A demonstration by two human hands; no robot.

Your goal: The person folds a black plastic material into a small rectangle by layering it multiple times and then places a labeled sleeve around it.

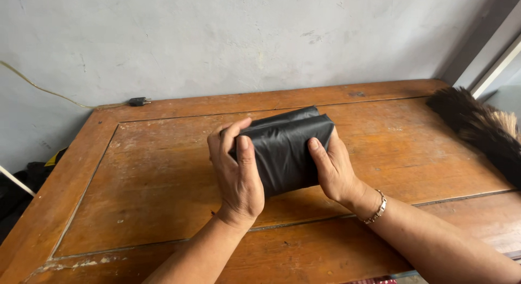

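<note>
Here we hold a folded black plastic bag (285,151) between both hands above the middle of the wooden table (135,175). The bag is glossy, creased and folded into a thick rectangular bundle, its long side running toward one o'clock. Our left hand (237,172) wraps its near-left end, fingers curled over the top. Our right hand (332,167) grips the right edge, thumb pressed on the plastic. A gold bracelet (376,208) sits on that wrist. At three o'clock lies a dark feather duster (480,126); at eleven o'clock, a plug (139,101).
</note>
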